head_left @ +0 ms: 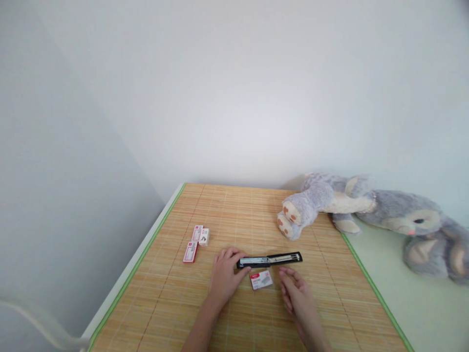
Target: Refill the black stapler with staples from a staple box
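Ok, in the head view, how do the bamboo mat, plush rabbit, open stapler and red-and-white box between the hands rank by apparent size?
Largest to smallest:
1. Bamboo mat
2. Plush rabbit
3. Open stapler
4. Red-and-white box

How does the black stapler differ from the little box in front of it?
The stapler is long and narrow; the box is short and compact. The stapler is mostly black, the box red and white. The stapler lies opened out, the left hand holding one end; no hand appears to touch the box. Both are on the slatted mat.
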A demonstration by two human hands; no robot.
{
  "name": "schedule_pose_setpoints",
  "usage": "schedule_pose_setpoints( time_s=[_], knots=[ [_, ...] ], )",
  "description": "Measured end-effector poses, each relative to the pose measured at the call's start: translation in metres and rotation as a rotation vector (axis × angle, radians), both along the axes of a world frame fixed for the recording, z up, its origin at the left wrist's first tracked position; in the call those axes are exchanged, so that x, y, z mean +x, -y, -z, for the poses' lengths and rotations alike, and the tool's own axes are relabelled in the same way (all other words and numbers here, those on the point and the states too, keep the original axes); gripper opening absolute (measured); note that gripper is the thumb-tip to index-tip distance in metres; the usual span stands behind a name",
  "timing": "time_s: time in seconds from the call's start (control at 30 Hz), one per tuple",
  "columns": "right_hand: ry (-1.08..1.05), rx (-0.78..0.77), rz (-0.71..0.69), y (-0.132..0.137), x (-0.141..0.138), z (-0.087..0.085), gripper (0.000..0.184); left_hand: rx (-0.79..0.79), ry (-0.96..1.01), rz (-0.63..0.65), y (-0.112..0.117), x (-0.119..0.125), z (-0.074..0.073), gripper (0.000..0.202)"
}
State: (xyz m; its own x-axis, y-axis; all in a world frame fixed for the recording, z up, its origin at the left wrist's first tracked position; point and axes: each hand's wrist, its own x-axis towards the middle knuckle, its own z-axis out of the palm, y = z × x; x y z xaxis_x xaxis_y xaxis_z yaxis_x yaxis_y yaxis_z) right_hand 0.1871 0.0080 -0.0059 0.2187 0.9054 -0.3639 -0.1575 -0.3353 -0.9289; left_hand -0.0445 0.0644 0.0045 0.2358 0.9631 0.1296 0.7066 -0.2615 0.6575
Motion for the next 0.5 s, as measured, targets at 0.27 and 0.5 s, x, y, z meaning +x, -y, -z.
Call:
schedule_pose_setpoints(
  time_s=[0.27, 0.5],
  knots=[
    [0.296, 0.303, -0.372, -0.046, 0.038, -0.035, 0.041, -0.018, -0.014, 0.048, -0.002, 0.001, -0.004, 0.032],
    [0.788, 0.504, -0.714, -0.081, -0.011, -0.056, 0.02, 0.031, -0.006, -0.022, 0.001, 0.003, 0.004, 0.036]
  ],
)
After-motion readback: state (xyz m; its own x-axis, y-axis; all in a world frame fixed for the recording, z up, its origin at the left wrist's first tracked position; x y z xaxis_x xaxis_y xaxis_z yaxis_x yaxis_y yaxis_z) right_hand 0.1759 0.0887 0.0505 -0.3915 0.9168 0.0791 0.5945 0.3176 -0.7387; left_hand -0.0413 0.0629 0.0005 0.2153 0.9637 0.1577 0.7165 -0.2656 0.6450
